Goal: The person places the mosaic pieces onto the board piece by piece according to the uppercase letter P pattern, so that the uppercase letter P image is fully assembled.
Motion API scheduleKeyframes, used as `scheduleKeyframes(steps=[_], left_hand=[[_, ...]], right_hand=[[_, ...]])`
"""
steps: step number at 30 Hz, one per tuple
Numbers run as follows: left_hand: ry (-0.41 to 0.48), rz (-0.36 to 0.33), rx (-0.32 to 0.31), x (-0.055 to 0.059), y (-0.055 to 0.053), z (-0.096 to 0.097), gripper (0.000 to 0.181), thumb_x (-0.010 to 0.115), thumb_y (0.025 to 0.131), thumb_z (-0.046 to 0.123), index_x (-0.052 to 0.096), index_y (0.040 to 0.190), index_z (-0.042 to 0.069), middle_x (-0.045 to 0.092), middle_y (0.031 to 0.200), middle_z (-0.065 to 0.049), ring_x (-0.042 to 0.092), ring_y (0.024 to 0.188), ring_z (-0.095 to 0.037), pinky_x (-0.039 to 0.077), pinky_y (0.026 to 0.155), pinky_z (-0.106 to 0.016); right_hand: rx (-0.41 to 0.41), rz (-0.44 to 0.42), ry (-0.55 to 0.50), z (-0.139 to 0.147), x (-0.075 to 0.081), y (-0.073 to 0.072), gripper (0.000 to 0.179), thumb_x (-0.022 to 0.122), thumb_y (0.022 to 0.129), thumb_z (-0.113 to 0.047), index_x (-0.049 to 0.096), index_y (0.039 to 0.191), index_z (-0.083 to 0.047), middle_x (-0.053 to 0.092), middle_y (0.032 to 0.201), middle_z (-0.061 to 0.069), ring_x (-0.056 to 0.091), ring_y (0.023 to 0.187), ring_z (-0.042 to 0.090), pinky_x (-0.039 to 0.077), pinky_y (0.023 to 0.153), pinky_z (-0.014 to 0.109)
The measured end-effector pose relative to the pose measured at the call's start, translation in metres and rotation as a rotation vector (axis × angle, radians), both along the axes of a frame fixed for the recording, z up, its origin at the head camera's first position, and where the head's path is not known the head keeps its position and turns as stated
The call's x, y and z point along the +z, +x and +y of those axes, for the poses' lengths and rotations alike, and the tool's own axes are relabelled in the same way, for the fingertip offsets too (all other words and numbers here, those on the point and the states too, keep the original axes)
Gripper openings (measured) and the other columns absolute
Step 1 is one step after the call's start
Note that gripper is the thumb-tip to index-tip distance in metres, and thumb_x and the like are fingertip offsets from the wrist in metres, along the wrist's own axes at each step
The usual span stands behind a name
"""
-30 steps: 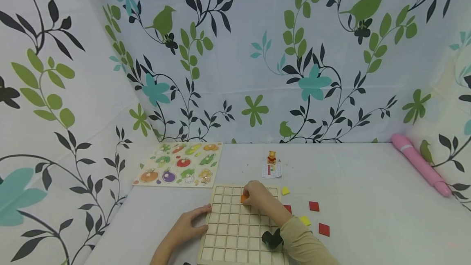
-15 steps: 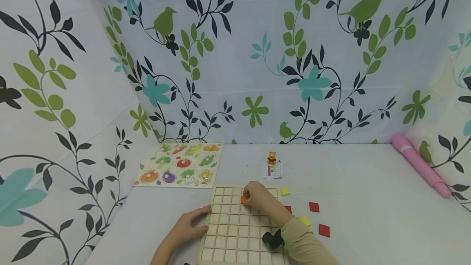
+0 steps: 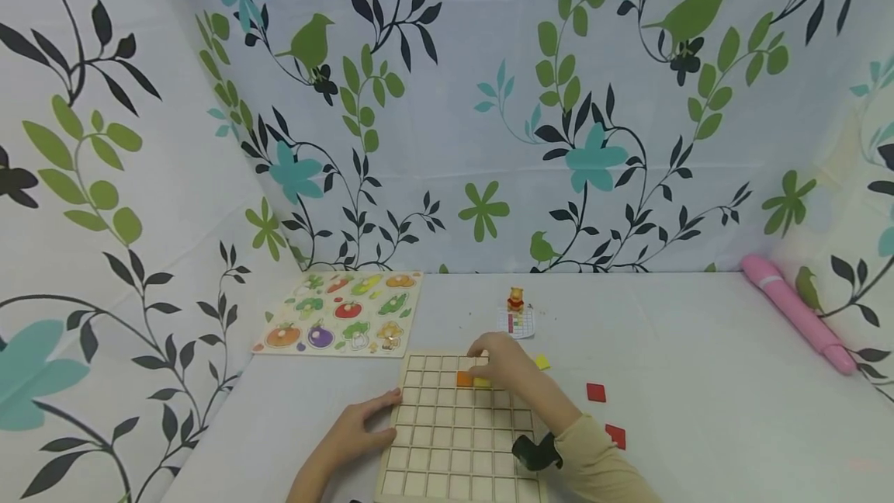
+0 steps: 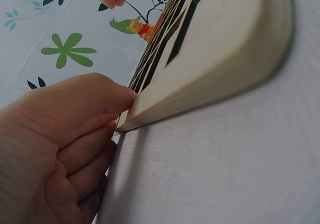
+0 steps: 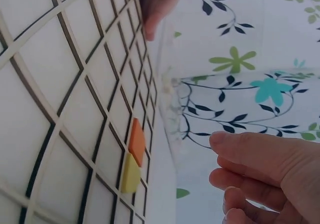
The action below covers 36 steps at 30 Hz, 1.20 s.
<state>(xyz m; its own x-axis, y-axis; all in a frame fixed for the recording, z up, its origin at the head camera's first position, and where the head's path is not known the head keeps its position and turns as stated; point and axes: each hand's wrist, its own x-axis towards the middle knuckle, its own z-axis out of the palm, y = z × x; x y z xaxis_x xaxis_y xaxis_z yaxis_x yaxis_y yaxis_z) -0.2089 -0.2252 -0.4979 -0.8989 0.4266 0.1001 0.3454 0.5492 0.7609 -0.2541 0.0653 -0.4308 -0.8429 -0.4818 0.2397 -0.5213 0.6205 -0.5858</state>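
A pale wooden grid board [image 3: 436,456] lies on the table in front of me. My left hand [image 3: 356,429] is at its left edge. In the left wrist view the thumb [image 4: 112,91] rests on the rim, and the other fingers lie along the side. My right hand [image 3: 503,359] is over the board's far right part, fingers loosely bent and apart, holding nothing. An orange tile [image 3: 464,379] and a yellow tile [image 3: 481,383] lie side by side on squares near its fingertips. The right wrist view shows the orange tile [image 5: 136,142] and yellow tile [image 5: 131,173] close up, away from the hand.
Red tiles [image 3: 596,392] and another yellow tile [image 3: 542,362] lie right of the board, partly behind the right forearm. A small bear figure [image 3: 515,300] stands at a printed card [image 3: 520,324]. A vegetable puzzle board [image 3: 370,317] is back left, a pink tube [image 3: 799,313] far right.
My right hand has let go of the tiles and drawn back a little, away and to the right. The yellow tile beside the orange one now shows. The left hand has stayed put.
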Motion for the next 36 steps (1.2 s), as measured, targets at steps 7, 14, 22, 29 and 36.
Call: scheduleKeyframes(steps=[7, 14, 22, 29, 36], left_hand=[[-0.022, 0.01, 0.007, -0.002, -0.001, -0.001, 0.051, 0.071, 0.074, 0.027, 0.056, 0.121, 0.01, 0.048, 0.129, -0.003, 0.041, 0.119, -0.028, 0.027, 0.099, -0.047], [-0.033, 0.034, -0.007, -0.003, -0.001, -0.002, 0.051, 0.07, 0.075, 0.027, 0.056, 0.12, 0.008, 0.048, 0.129, -0.003, 0.042, 0.118, -0.029, 0.029, 0.098, -0.046], [-0.044, 0.065, -0.021, -0.004, -0.002, -0.002, 0.049, 0.068, 0.077, 0.027, 0.056, 0.121, 0.009, 0.048, 0.129, -0.004, 0.042, 0.118, -0.029, 0.029, 0.098, -0.046], [-0.026, 0.049, -0.019, -0.003, -0.001, -0.002, 0.048, 0.068, 0.077, 0.024, 0.056, 0.121, 0.01, 0.047, 0.129, -0.003, 0.041, 0.119, -0.028, 0.028, 0.099, -0.046], [-0.007, 0.044, -0.03, -0.004, -0.001, -0.003, 0.046, 0.068, 0.078, 0.023, 0.056, 0.121, 0.011, 0.047, 0.129, -0.004, 0.041, 0.119, -0.028, 0.028, 0.1, -0.044]], right_hand=[[-0.04, 0.055, -0.031, 0.025, 0.006, 0.012, 0.018, 0.071, 0.074, -0.007, 0.066, 0.09, -0.001, 0.063, 0.087, 0.008, 0.053, 0.069, 0.019, 0.048, 0.057, 0.027], [-0.106, 0.13, -0.026, 0.05, 0.017, 0.021, 0.019, 0.073, 0.072, -0.009, 0.067, 0.09, -0.004, 0.063, 0.087, 0.005, 0.046, 0.061, 0.011, 0.044, 0.05, 0.021], [-0.206, 0.102, -0.041, 0.082, 0.023, 0.03, 0.021, 0.074, 0.071, -0.009, 0.068, 0.09, -0.006, 0.061, 0.084, -0.002, 0.042, 0.061, 0.009, 0.04, 0.046, 0.02], [-0.234, 0.044, -0.026, 0.096, 0.01, 0.033, 0.021, 0.074, 0.072, -0.01, 0.068, 0.091, -0.004, 0.063, 0.086, 0.004, 0.043, 0.061, 0.011, 0.041, 0.046, 0.02], [-0.247, -0.059, -0.002, 0.1, -0.006, 0.032, 0.022, 0.074, 0.072, -0.011, 0.068, 0.092, -0.005, 0.062, 0.087, 0.001, 0.045, 0.065, 0.012, 0.044, 0.05, 0.02]])
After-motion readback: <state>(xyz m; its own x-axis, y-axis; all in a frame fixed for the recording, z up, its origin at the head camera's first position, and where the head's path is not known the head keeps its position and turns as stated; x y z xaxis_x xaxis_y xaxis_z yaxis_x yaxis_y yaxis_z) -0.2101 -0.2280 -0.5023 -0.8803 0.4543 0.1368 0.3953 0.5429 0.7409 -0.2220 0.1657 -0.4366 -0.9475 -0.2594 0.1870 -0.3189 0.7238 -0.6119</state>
